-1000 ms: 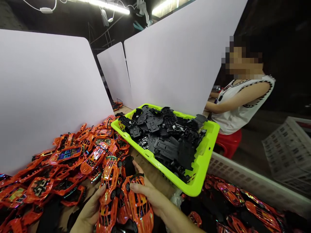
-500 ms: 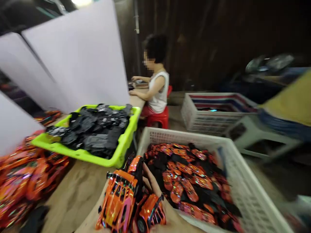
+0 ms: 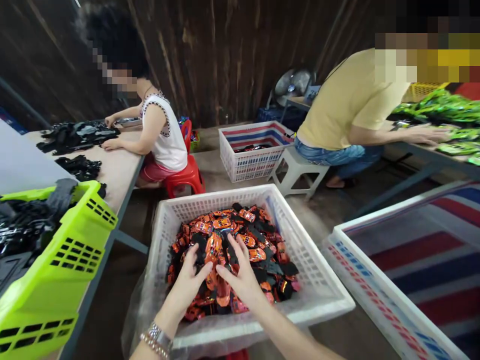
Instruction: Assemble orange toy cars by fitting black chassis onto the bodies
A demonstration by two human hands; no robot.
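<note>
Both my hands are over a white plastic crate [image 3: 317, 260] that holds a heap of shiny orange toy cars [image 3: 257, 255] and black parts [image 3: 272, 268]. My left hand [image 3: 189, 275] has its fingers apart, and the wrist wears a watch and a beaded bracelet. Facing it, my right hand [image 3: 242, 272] is also open, with its fingers spread. One orange toy car [image 3: 213, 246] lies in the gap between them, on top of the heap. Neither hand grips anything. Whether the fingertips touch the cars, I cannot tell.
At left, a lime-green crate [image 3: 82, 240] of black parts stands on a table [image 3: 120, 185]. A striped-lined crate [image 3: 375, 270] is at right, another [image 3: 243, 167] farther back. Two people sit at tables, one on a red stool [image 3: 187, 175], one on a grey stool [image 3: 296, 172].
Several orange toy cars were bunched in my hands beside the crate; they have been let go, and my hands are open over the heap. The view has swung right.
</note>
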